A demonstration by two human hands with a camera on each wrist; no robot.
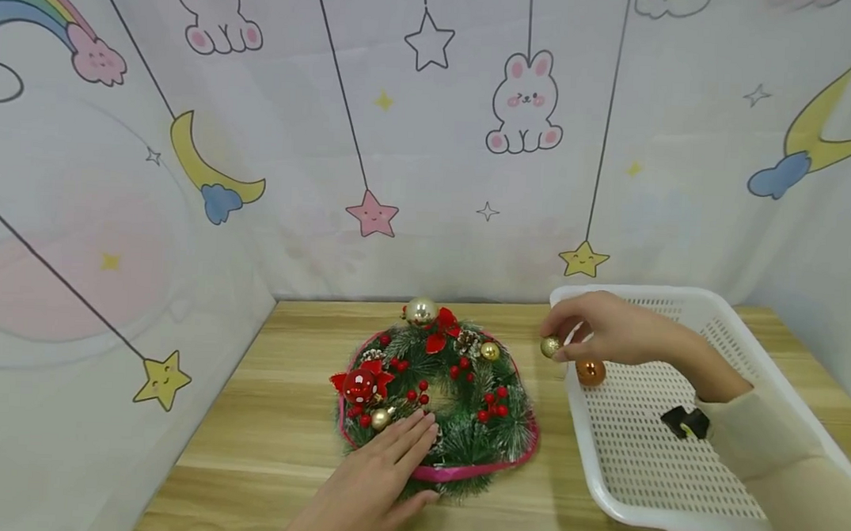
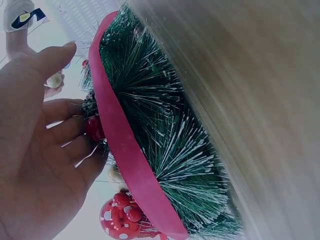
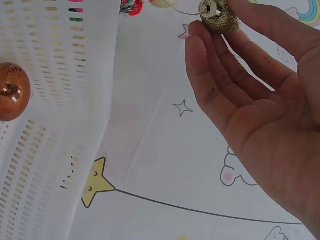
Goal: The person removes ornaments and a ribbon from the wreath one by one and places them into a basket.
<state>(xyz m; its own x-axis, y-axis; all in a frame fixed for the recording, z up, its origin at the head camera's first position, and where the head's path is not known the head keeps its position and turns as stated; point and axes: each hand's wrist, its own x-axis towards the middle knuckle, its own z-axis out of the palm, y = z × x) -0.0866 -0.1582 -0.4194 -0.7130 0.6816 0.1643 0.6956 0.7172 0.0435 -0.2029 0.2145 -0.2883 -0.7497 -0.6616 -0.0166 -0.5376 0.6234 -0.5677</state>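
A green Christmas wreath (image 1: 461, 433) with red berries, pine cones, baubles and a pink ribbon (image 2: 117, 120) lies on the wooden table. My left hand (image 1: 388, 462) rests on its front left part with straight fingers, as the left wrist view also shows. Between thumb and fingertips, my right hand (image 1: 615, 329) pinches a small glittery gold bauble (image 3: 220, 20) by the left rim of a white basket. A thin wire loop trails from the bauble's cap in the right wrist view. On the wreath sit a red spotted bauble (image 1: 360, 385) and a large pale gold bauble (image 1: 421, 311).
The white perforated plastic basket (image 1: 621, 512) stands on the right of the table. Inside it are a shiny copper bauble (image 1: 591, 373) and a black item (image 1: 684, 422), partly behind the right sleeve. A printed cloth (image 1: 444, 163) hangs behind the table (image 1: 246, 448).
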